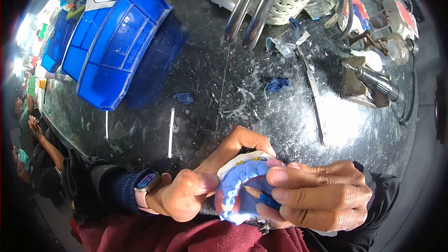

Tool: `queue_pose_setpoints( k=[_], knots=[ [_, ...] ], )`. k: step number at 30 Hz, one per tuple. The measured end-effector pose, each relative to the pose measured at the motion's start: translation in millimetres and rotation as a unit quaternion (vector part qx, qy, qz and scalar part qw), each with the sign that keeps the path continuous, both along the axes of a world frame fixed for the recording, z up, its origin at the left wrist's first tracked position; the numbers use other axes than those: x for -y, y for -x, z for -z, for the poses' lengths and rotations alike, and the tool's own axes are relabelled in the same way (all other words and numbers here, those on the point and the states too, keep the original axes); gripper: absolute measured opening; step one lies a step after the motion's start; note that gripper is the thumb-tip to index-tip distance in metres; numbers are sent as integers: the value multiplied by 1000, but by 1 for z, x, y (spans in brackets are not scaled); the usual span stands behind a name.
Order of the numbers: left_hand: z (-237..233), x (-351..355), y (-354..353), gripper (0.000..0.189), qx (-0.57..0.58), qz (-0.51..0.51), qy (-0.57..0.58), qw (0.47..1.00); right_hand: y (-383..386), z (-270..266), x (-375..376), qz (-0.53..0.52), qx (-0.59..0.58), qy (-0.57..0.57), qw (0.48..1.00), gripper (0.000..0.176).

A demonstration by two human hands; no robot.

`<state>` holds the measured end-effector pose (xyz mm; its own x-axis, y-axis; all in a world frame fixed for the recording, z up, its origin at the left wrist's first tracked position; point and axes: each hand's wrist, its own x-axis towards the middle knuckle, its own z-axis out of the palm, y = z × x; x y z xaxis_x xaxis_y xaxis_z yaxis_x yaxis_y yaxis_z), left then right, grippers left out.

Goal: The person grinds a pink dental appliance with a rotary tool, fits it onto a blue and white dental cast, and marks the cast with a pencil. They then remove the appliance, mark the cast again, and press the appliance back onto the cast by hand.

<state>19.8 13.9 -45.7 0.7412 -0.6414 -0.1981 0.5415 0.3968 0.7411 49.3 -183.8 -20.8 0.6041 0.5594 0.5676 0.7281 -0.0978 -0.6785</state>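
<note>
So the cast is at the bottom middle of my view, held up in my hands just over the near edge of the table. My left hand is closed on its left side, thumb at the rim and a finger curled round the far side. My right hand is mostly closed, fingers bunched round a blue pencil with its tip inside the arch. Those fingers hide the pencil's back end and the cast's right side, and I can't tell how firmly they press on the cast.

Blue scraps and white crumbs lie beyond, with a thin metal tool off to the right and a handpiece on a stand past that. A big blue bin is up left; the white basket gets cut off at the top.

The cast looks blue and toothy, pale along the far rim, with yellow bits there and pink patches on the left.
</note>
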Motion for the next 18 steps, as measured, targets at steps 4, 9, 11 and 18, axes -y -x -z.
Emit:
queue_pose_setpoints(
  k=[4,9,11,18],
  knots=[
    [-2,9,2,77,43,-39,-94,994,0,-6,1,-9,-18,23,1000,28],
    [-8,11,0,89,52,-41,-153,986,-1,-2,3,-23,-22,7,999,27],
    [-7,11,0,91,59,-41,-163,984,0,3,3,-16,-18,-28,999,27],
    [-3,8,1,80,43,-28,-92,994,-2,-10,4,-26,-27,63,997,27]
  ],
)
